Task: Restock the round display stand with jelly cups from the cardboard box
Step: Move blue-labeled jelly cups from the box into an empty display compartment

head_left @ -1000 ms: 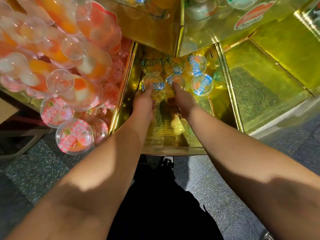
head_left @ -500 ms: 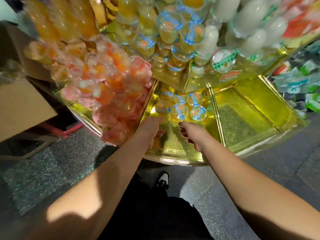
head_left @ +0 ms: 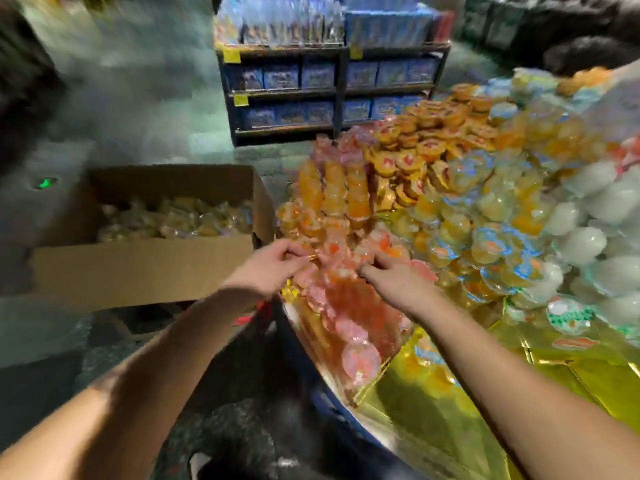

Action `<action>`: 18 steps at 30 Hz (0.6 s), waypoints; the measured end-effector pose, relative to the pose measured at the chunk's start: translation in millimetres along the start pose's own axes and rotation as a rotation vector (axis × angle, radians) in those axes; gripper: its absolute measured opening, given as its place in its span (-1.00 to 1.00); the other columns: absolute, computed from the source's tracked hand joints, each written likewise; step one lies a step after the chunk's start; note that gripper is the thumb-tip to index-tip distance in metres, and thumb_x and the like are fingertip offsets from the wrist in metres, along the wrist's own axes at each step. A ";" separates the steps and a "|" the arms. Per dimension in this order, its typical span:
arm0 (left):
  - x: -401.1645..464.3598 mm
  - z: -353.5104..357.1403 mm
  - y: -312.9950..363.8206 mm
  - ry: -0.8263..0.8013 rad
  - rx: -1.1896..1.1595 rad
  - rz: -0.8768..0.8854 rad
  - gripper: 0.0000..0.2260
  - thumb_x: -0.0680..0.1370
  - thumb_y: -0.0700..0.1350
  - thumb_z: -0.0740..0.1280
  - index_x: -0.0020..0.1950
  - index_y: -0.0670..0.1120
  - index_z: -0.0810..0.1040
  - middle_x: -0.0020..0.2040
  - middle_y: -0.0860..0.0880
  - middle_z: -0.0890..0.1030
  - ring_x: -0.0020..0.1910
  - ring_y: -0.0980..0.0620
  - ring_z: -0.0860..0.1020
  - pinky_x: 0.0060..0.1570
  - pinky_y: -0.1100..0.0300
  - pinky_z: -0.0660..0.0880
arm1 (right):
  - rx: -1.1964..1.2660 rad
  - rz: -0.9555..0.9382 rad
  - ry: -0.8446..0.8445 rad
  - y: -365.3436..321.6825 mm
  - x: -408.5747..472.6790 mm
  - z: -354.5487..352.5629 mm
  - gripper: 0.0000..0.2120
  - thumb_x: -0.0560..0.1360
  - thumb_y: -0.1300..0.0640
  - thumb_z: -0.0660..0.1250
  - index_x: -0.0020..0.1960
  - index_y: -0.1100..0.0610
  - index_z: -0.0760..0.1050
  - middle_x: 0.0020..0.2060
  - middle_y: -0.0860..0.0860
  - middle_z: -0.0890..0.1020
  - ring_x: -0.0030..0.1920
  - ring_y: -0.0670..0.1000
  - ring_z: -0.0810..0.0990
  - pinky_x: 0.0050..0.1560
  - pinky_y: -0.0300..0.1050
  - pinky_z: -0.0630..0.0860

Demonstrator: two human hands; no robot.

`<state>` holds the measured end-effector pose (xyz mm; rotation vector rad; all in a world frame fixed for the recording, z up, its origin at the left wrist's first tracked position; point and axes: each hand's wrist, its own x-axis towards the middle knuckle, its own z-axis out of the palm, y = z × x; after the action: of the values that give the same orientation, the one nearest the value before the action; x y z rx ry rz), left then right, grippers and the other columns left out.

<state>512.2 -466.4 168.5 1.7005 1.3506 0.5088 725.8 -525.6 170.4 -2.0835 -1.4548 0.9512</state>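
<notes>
Jelly cups (head_left: 204, 221), light, slick and crushable, fill the cardboard box (head_left: 138, 268) left of my 2 hands, left (head_left: 266, 268) and right (head_left: 391, 278), whose blurred grip I cannot tell, so I'd take them by the rims.

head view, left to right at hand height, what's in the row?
cardboard box → left hand → pink-lidded jelly cups → right hand → blue-lidded jelly cups → white cups

Single head view, looking forward-down, close over display stand (head_left: 433, 420); blurred; box (head_left: 138, 268) left.
</notes>
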 end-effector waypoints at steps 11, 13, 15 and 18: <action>14.8 -241.3 -177.7 0.160 0.201 -0.190 -0.81 0.61 0.08 0.24 0.17 0.08 0.52 0.04 0.02 0.59 -0.01 0.02 0.55 -0.15 0.29 0.42 | -0.144 -0.222 -0.203 -206.5 112.0 193.0 -0.84 0.58 -0.06 0.23 -0.09 0.00 0.45 -0.09 -0.02 0.62 -0.05 0.04 0.55 -0.12 -0.12 0.36; 18.2 -274.2 -207.7 0.168 0.234 -0.247 -0.78 0.58 0.17 0.25 0.17 0.14 0.52 0.06 0.10 0.57 0.02 0.06 0.54 0.00 0.13 0.46 | -0.143 -0.216 -0.238 -227.9 128.7 229.6 -0.83 0.59 -0.04 0.22 -0.02 0.06 0.48 -0.04 0.02 0.64 -0.05 0.05 0.58 -0.09 -0.10 0.42; 25.9 -301.9 -236.5 0.197 0.296 -0.273 -0.77 0.50 0.26 0.25 0.06 0.21 0.53 -0.03 0.19 0.58 -0.02 0.12 0.56 0.02 0.07 0.51 | -0.140 -0.203 -0.261 -242.0 142.6 261.0 -0.82 0.59 0.01 0.23 0.02 0.11 0.51 -0.03 0.04 0.66 -0.02 0.07 0.59 -0.01 -0.08 0.45; 41.4 -328.8 -264.3 0.161 0.305 -0.310 -0.84 0.57 0.10 0.31 0.08 0.08 0.56 -0.02 0.12 0.58 -0.03 0.13 0.52 -0.13 0.29 0.42 | -0.148 -0.166 -0.281 -248.4 165.6 297.7 -0.83 0.58 0.07 0.25 0.03 0.15 0.53 0.00 0.06 0.65 0.04 0.09 0.58 0.03 -0.08 0.44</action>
<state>126.9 -297.6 116.1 1.6696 1.8477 0.2751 383.2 -293.6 89.5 -1.9492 -1.8604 1.1348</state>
